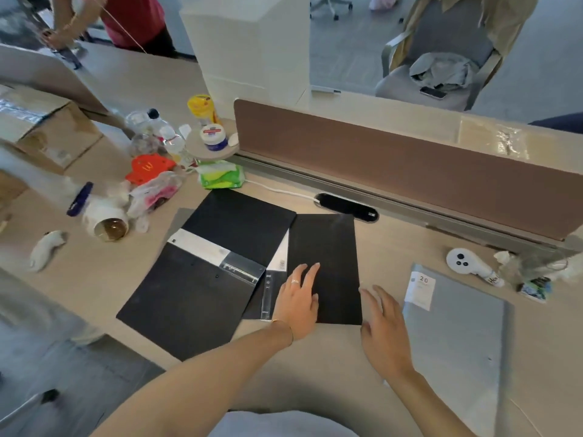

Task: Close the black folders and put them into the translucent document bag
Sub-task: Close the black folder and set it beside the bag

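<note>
An open-plan office is surrounding a pale wood bench [315,367] backed by a brown divider panel [410,165], with snack clutter piling up at its far left. The left hand [298,305] is lying flat, its grip spread wide and holding nothing, palm pressing on the closed black folder [328,263]. Just left of that grip, a second black folder [202,263] is lying open, its clear clip strip and white insert showing. The right hand [383,329] is hovering just right of the closed folder's near corner, grip wide and empty. The translucent document bag [460,342] is lying flat on the bench just right of the right grip, seemingly empty.

By the look of it, one folder is closed, one is waiting to be closed, and neither is bagged yet.

Legible writing: "20" on the bag's white label [422,288], and a golden "M" arch on the red carton [148,168]. The jar label beyond it is too blurred to read.
</note>
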